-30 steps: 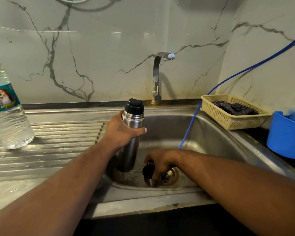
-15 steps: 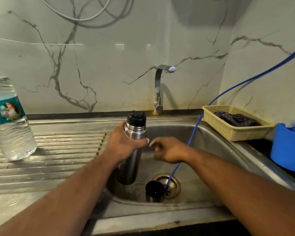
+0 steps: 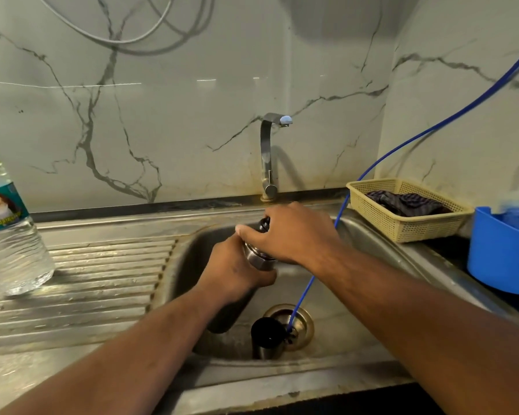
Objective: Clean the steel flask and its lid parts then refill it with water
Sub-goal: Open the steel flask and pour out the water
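Left grip: left hand (image 3: 234,274) is wrapping its fingers round the flask (image 3: 256,260) just below the neck, pinching the steel body between thumb and fingers.
Right grip: right hand (image 3: 294,235) is sitting over the flask's top from above, fingers curling round the black cap (image 3: 264,224); the palm is hiding most of the cap.
Flask: being held over the sink (image 3: 252,384) basin, leaning a little with its top away from the person; the lower end is hanging low near the basin's left wall, and I cannot tell if it is touching the floor.
Cup lid (image 3: 265,336): standing on the basin floor with its dark open end facing up, right against the left edge of the drain (image 3: 304,323).
Blue hose (image 3: 402,142): running down from the upper right, passing the basket corner, going behind the right forearm and ending in the drain.
Tap (image 3: 267,157): standing at the wall behind the basin, spout pointing right.
Water bottle (image 3: 9,244): standing on the ribbed drainboard (image 3: 87,280) at far left, well apart from the flask, partly cut by the frame edge.
Basket (image 3: 381,217): sitting on the surface right of the sink, holding a dark cloth (image 3: 408,202).
Blue tub (image 3: 501,253): sitting at far right, just beside the basket.
Cables (image 3: 126,40): hanging in loops on the marble wall.
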Available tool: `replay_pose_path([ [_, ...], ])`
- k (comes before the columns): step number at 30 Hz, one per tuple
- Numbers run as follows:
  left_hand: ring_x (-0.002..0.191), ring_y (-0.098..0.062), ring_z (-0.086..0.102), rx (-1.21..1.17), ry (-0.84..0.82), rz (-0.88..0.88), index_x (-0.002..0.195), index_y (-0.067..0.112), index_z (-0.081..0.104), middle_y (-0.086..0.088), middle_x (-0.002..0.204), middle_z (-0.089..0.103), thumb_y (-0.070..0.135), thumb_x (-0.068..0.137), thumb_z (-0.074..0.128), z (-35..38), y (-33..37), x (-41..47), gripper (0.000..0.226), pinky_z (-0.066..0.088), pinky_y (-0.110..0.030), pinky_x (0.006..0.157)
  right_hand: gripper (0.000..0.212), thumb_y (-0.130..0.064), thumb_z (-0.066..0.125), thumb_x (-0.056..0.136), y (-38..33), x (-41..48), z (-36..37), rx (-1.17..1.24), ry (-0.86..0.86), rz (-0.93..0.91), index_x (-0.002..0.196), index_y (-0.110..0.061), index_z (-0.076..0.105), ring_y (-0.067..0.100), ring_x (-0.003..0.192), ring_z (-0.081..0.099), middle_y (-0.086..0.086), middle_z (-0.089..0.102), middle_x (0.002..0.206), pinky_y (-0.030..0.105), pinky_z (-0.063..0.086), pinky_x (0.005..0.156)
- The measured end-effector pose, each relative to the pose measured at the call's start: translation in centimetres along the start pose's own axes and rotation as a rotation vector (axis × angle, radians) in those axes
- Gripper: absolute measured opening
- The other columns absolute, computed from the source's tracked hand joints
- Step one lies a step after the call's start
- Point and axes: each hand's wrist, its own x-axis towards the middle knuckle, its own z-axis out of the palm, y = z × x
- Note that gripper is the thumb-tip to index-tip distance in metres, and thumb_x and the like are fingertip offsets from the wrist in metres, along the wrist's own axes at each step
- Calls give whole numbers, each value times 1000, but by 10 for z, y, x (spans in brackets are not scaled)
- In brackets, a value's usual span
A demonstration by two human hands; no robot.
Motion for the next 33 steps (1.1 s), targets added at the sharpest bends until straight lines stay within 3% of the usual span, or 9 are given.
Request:
replay_pose_path([
  [4,73,5,62,-21,15,-6,104,31,58,17,84,66,28,64,91,0,6,-1,52,42,-2,56,58,-74,39,93,0,5,7,58,86,3,82,-24,65,10,62,51,-9,56,68,31,38,61],
  [11,61,-2,66,-124,-4,4,83,26,65,10,70,71,34,53,88,-7,-1,5,39,46,-17,54,47,-60,47,91,2,19,10,131,218,-130,80,-21,70,15,64,60,-6,66,68,30,47,62],
  [16,79,-17,73,-210,-146,63,95,24,68,1,85,75,30,58,91,-15,-8,10,44,60,-41,72,47,-59,43,89,8,18,12,133,362,-367,78,-23,71,13,54,55,-6,64,60,26,35,53],
  [18,88,-22,74,-224,-190,105,102,20,69,-2,92,76,27,62,93,-19,-9,11,47,61,-49,84,45,-58,42,90,13,19,10,118,374,-495,81,-26,72,10,55,56,-7,65,62,26,40,53],
  [22,91,-23,74,-221,-246,154,103,15,70,-5,94,76,17,68,92,-23,-9,8,42,59,-50,87,29,-49,46,91,17,17,6,75,314,-664,94,-30,68,10,58,57,-9,65,66,30,44,56],
  [26,86,-15,74,-205,-168,103,105,22,67,1,93,76,22,63,93,-19,-8,7,49,61,-42,81,36,-60,39,90,14,15,-4,39,180,-510,100,-33,61,12,67,58,-9,65,75,28,37,60],
  [30,79,-4,69,-96,-90,67,99,31,62,8,89,72,30,62,93,-17,-3,3,49,55,-22,71,64,-85,35,86,9,13,-3,-21,46,-175,83,-26,61,12,68,56,-9,59,74,30,39,60],
  [33,78,-1,65,-53,-28,45,98,32,59,11,88,68,29,62,93,-16,-2,4,50,47,-16,65,71,-90,40,80,7,14,-5,18,-9,-103,76,-22,61,13,67,57,-4,61,73,31,40,55],
])
